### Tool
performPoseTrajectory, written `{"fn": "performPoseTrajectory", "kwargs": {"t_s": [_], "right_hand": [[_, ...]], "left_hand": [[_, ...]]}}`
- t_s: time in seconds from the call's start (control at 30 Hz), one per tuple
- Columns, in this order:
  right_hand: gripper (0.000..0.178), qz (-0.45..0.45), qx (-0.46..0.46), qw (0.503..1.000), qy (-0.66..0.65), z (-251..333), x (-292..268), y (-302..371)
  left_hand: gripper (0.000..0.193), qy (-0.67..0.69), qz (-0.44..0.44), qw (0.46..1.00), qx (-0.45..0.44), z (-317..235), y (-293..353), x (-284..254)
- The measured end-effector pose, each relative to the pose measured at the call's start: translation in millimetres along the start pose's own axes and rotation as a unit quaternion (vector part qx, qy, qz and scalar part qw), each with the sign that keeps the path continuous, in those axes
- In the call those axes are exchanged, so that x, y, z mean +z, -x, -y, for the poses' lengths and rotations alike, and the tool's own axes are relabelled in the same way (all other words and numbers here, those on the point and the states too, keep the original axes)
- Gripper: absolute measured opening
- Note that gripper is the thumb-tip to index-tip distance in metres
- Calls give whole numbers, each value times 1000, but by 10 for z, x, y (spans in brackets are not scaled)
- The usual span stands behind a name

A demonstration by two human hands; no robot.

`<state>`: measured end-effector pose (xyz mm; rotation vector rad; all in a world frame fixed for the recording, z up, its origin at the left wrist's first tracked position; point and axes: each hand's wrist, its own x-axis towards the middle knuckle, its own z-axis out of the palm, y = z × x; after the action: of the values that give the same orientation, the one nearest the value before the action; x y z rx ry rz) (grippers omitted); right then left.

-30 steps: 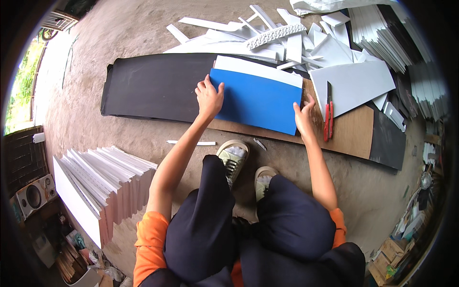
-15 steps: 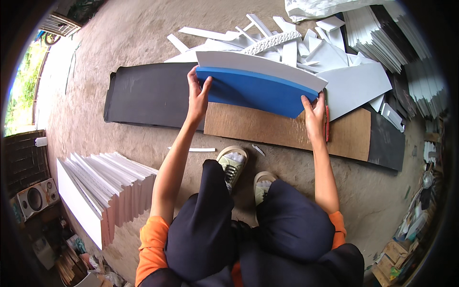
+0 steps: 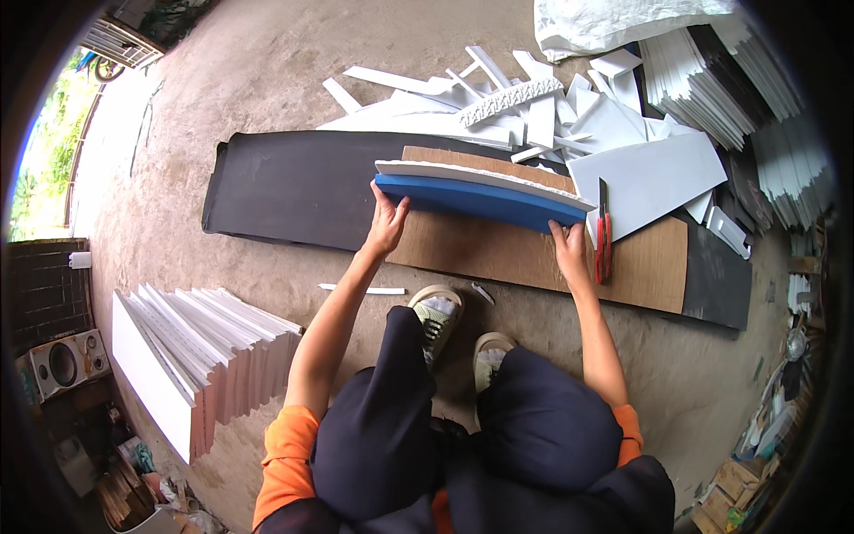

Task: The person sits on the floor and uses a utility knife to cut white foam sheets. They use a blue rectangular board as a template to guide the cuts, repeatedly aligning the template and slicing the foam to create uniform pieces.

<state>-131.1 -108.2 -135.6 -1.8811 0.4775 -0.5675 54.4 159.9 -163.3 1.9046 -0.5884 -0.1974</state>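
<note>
A: Where is the blue-and-white rectangular foam board (image 3: pixel 480 189) found?

B: It is held raised above the far long edge of the brown rectangular cardboard sheet (image 3: pixel 534 254), tipped so that its near edge is seen almost edge-on, blue face below and white face above.

A: How is it gripped?

B: Its near left corner is clasped by the left hand (image 3: pixel 388 224), thumb spread apart from the fingers, which are closed together against the blue face. Its near right corner is held by the right hand (image 3: pixel 569 251); the fingers there are kept together, but whether they curl over the edge cannot be told.

A: What is seen on the cardboard sheet?

B: A red-handled utility knife (image 3: pixel 603 233) is laid near its right end, just beside the right hand. The sheet itself is laid over a long black rubber-like mat (image 3: pixel 294 187) on the concrete floor (image 3: pixel 267 80).

A: And beyond the mat?

B: A heap of white foam offcuts (image 3: pixel 534 111) is spread past its far edge, with a larger white foam panel (image 3: pixel 649 178) toward the right. Stacks of white boards (image 3: pixel 703 76) are piled at the far right.

A: Nearer the person?

B: A thin white strip (image 3: pixel 363 289) is left on the floor close to the mat's near edge, beside two pale sneakers (image 3: pixel 438 313). A leaning row of white foam panels (image 3: pixel 200 343) is stood well to the left.
</note>
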Motion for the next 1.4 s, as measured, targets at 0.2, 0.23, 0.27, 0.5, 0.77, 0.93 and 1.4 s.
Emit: {"fn": "performPoseTrajectory", "kwargs": {"t_s": [0.2,0.23,0.27,0.5,0.77,0.93,1.4], "right_hand": [[34,40,68,994,76,-205,-160,23],[35,52,87,992,76,-173,-162,-2],[36,63,106,989,76,-142,-156,-18],[54,85,98,992,11,-32,-147,-14],[63,80,129,986,63,-8,-106,-13],[60,103,46,991,70,162,-317,-58],[64,49,-229,970,65,2117,-398,-229]], "left_hand": [[60,31,18,998,57,-185,-67,45],[59,20,20,998,53,-168,-83,25],[59,9,22,999,48,-155,-92,8],[60,-12,20,997,68,-102,-64,13],[58,-42,10,993,109,51,-49,-17],[55,-7,51,992,116,-356,-74,-146],[37,-527,60,722,445,-2785,-444,-162]]}}
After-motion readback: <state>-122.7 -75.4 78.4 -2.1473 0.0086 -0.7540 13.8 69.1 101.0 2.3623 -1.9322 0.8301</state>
